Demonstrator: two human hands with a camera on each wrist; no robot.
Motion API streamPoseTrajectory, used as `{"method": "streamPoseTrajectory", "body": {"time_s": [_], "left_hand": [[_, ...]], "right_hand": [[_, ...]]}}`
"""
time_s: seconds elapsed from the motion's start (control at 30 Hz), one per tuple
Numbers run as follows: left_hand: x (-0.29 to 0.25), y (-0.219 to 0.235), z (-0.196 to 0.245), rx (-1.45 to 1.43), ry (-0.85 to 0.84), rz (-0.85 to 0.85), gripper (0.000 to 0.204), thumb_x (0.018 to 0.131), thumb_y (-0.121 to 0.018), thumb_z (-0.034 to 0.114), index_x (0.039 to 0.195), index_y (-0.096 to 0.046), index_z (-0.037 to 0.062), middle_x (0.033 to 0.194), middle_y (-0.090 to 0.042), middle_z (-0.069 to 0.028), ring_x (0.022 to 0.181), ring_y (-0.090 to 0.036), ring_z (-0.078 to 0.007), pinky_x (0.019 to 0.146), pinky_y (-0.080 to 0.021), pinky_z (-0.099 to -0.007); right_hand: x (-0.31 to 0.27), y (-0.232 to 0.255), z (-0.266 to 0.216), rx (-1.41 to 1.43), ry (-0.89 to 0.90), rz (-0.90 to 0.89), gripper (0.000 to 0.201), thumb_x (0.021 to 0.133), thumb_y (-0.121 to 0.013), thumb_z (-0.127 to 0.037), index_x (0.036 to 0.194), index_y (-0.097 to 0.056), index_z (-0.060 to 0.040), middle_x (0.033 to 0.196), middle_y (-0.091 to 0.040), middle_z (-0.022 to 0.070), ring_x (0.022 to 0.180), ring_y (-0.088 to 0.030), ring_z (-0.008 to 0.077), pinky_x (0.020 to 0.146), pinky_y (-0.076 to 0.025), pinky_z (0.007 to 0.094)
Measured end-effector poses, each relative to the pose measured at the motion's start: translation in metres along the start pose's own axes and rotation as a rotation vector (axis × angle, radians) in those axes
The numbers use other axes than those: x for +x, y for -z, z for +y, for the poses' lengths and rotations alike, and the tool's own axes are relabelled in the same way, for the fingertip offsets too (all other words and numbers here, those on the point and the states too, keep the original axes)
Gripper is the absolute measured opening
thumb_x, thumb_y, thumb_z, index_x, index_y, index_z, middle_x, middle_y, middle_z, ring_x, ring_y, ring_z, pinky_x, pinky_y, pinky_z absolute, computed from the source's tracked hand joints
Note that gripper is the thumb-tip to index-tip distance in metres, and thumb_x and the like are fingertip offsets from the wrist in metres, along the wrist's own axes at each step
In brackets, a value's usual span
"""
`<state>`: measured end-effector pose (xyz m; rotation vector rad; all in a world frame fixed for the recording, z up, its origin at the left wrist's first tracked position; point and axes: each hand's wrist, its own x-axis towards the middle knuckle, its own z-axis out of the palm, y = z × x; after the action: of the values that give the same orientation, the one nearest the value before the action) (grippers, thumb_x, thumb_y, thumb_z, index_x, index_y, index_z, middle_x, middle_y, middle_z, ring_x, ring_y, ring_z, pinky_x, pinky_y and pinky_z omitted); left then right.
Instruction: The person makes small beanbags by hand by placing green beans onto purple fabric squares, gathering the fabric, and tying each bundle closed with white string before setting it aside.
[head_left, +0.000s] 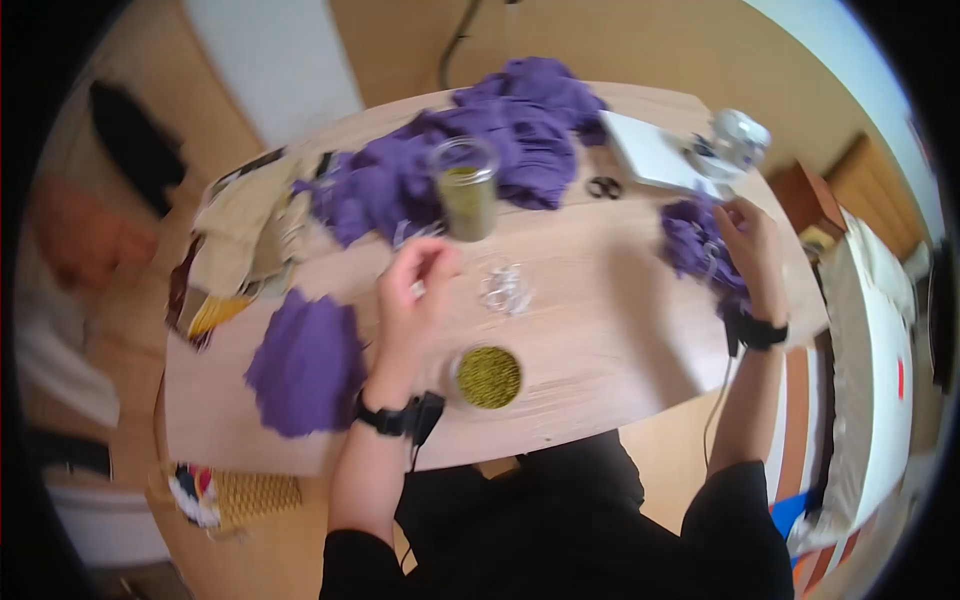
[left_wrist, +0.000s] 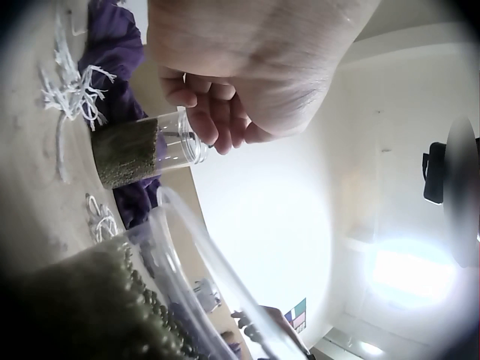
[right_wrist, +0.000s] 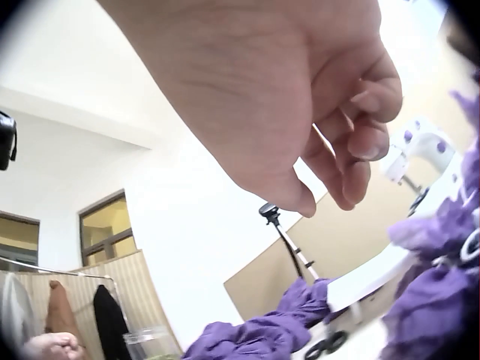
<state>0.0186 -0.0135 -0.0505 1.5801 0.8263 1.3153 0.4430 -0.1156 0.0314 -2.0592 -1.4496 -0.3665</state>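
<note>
My left hand hovers above the table between the purple cloth piece and a small heap of white strings. Its fingers are loosely bent, with nothing visible between them in the left wrist view. Below it stands an open jar of green beans; a taller clear jar, partly filled with green stuff, stands behind. On the right, my right hand hangs over a bunched purple cloth with white strings on it. The right wrist view shows its fingers loosely curled and holding nothing, beside that cloth.
A large heap of purple cloth spreads across the back. Black-handled scissors lie near the white sewing machine at the back right. Beige fabric covers the left edge, and a woven basket is below the table.
</note>
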Motion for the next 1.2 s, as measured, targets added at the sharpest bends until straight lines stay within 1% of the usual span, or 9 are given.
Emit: {"method": "streamPoseTrajectory", "body": {"time_s": [0.17,0.2,0.33,0.47,0.57,0.77,0.83,0.97,1.2], "left_hand": [[0.004,0.012,0.018,0.094,-0.067,-0.031,0.011,0.104,-0.069,0.015,0.107,-0.069,0.0039,0.092,-0.070,0.0019,0.085,-0.065,-0.0073,0.075,-0.052,-0.0249],[0.003,0.017,0.030,0.154,-0.065,-0.049,0.012,0.103,-0.071,0.015,0.105,-0.070,0.0037,0.089,-0.071,0.0020,0.083,-0.066,-0.0071,0.074,-0.051,-0.0256],[-0.011,0.048,0.065,0.408,-0.092,-0.030,0.014,0.097,-0.075,0.016,0.099,-0.071,0.0024,0.085,-0.072,-0.0043,0.078,-0.067,-0.0115,0.072,-0.052,-0.0289],[-0.046,0.102,0.080,0.648,-0.015,0.033,0.012,0.093,-0.076,0.013,0.098,-0.072,0.0029,0.085,-0.072,-0.0085,0.076,-0.068,-0.0167,0.071,-0.053,-0.0311],[-0.081,0.142,0.081,0.782,-0.028,0.100,0.013,0.090,-0.079,0.013,0.096,-0.072,0.0041,0.084,-0.068,-0.0071,0.076,-0.065,-0.0208,0.072,-0.053,-0.0346],[-0.139,0.170,0.080,0.989,0.044,0.093,0.018,0.086,-0.082,0.015,0.097,-0.071,0.0063,0.091,-0.066,-0.0062,0.086,-0.064,-0.0261,0.079,-0.054,-0.0381],[-0.151,0.168,0.080,1.063,0.083,0.037,0.026,0.083,-0.085,0.018,0.101,-0.070,0.0085,0.102,-0.066,-0.0056,0.097,-0.063,-0.0288,0.085,-0.054,-0.0400],[-0.161,0.163,0.069,1.100,0.093,0.038,0.033,0.078,-0.088,0.023,0.103,-0.069,0.0109,0.110,-0.064,-0.0045,0.104,-0.061,-0.0290,0.092,-0.052,-0.0415],[-0.161,0.159,0.058,1.172,0.037,0.071,0.026,0.081,-0.086,0.021,0.099,-0.069,0.0118,0.108,-0.064,-0.0036,0.103,-0.062,-0.0276,0.090,-0.051,-0.0408]], "right_hand": [[-0.007,-0.014,-0.094,0.244,0.080,-0.272,0.017,0.096,-0.074,-0.017,0.097,-0.074,0.0006,0.072,-0.067,0.0082,0.062,-0.059,0.0136,0.060,-0.047,0.0321],[-0.009,-0.011,-0.118,0.217,0.101,-0.372,0.015,0.095,-0.075,-0.016,0.096,-0.074,-0.0013,0.071,-0.068,0.0079,0.059,-0.058,0.0141,0.057,-0.045,0.0327],[-0.023,-0.038,-0.171,0.322,0.470,-0.475,0.013,0.091,-0.078,-0.015,0.097,-0.076,-0.0035,0.073,-0.071,0.0103,0.058,-0.063,0.0194,0.057,-0.048,0.0346],[-0.041,-0.052,-0.241,0.422,0.729,-0.645,0.015,0.090,-0.078,-0.017,0.097,-0.075,-0.0049,0.083,-0.073,0.0122,0.067,-0.069,0.0289,0.064,-0.053,0.0384],[-0.057,-0.062,-0.291,0.521,0.928,-0.723,0.013,0.089,-0.077,-0.016,0.097,-0.074,-0.0061,0.083,-0.071,0.0116,0.075,-0.072,0.0295,0.068,-0.055,0.0412],[-0.076,-0.111,-0.367,0.583,1.277,-0.732,0.016,0.085,-0.073,-0.008,0.101,-0.073,-0.0076,0.094,-0.072,0.0122,0.083,-0.073,0.0344,0.074,-0.059,0.0458],[-0.081,-0.127,-0.383,0.560,1.321,-0.694,0.017,0.083,-0.073,-0.007,0.100,-0.072,-0.0073,0.095,-0.071,0.0128,0.083,-0.073,0.0352,0.074,-0.059,0.0464],[-0.089,-0.148,-0.397,0.480,1.413,-0.629,0.018,0.079,-0.073,-0.006,0.098,-0.070,-0.0057,0.095,-0.069,0.0135,0.084,-0.073,0.0356,0.074,-0.060,0.0464],[-0.090,-0.154,-0.394,0.439,1.407,-0.666,0.016,0.081,-0.073,-0.010,0.096,-0.070,-0.0051,0.094,-0.069,0.0132,0.085,-0.073,0.0351,0.075,-0.060,0.0463]]}}
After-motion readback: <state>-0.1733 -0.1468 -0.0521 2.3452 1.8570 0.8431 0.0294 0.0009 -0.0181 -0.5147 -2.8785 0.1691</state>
